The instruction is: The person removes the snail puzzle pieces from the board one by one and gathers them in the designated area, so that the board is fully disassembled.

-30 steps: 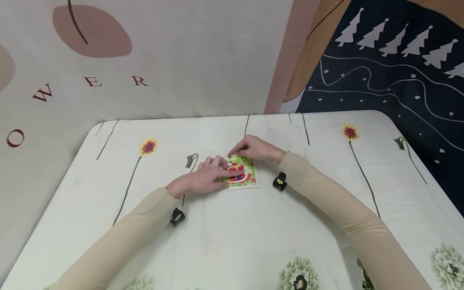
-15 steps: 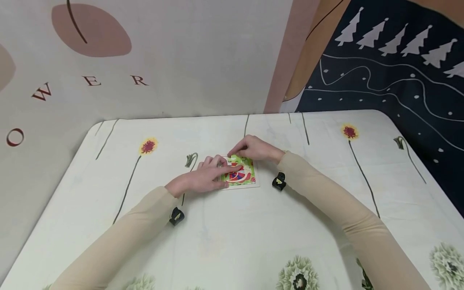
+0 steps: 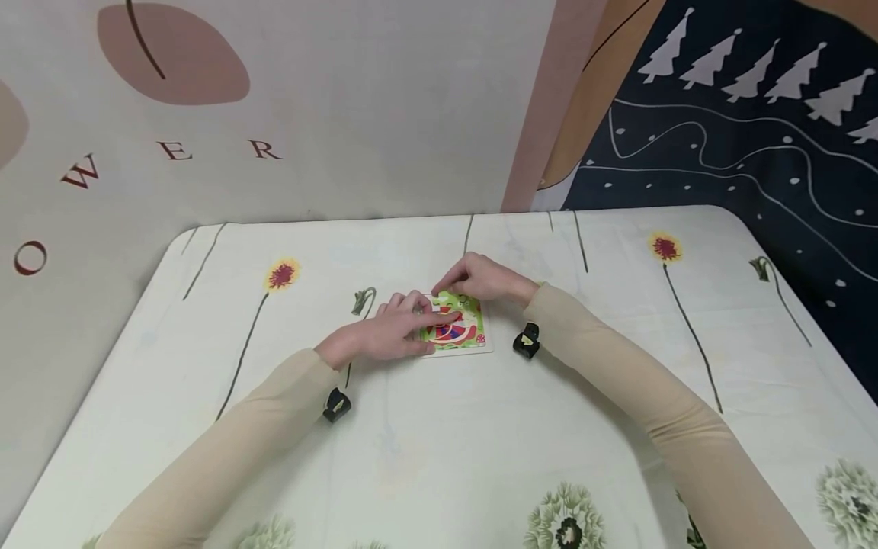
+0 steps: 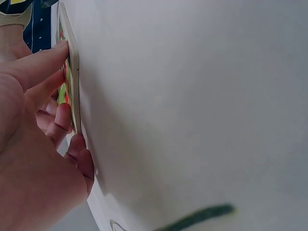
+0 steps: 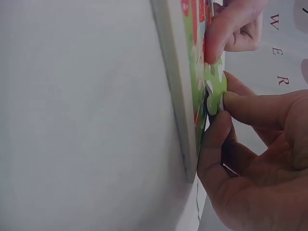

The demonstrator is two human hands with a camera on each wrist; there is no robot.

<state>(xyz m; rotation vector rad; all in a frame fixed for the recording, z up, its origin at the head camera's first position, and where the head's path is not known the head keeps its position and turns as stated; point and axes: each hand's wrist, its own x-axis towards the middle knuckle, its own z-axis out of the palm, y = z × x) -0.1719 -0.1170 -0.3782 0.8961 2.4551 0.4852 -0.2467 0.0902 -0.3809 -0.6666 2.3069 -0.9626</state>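
Spanning the lower left, a beige sleeve (image 3: 233,446) with a small black device (image 3: 337,405) beside its cuff leads to the left hand (image 3: 387,332), whose thumb and forefinger lie extended on a picture puzzle board (image 3: 466,351) while the other fingers bend by its left edge. The board lies flat near the middle of a flower-printed white cloth (image 3: 425,442). At the board's far edge, the right hand (image 3: 483,278) pinches a green puzzle piece (image 5: 216,91) between thumb and fingertips; whether the piece touches the board cannot be told. Farther right come a second black device (image 3: 527,341), the right sleeve (image 3: 638,385), a printed yellow-and-red flower (image 3: 665,247) and dark fabric (image 3: 727,152) with white trees (image 3: 713,61).
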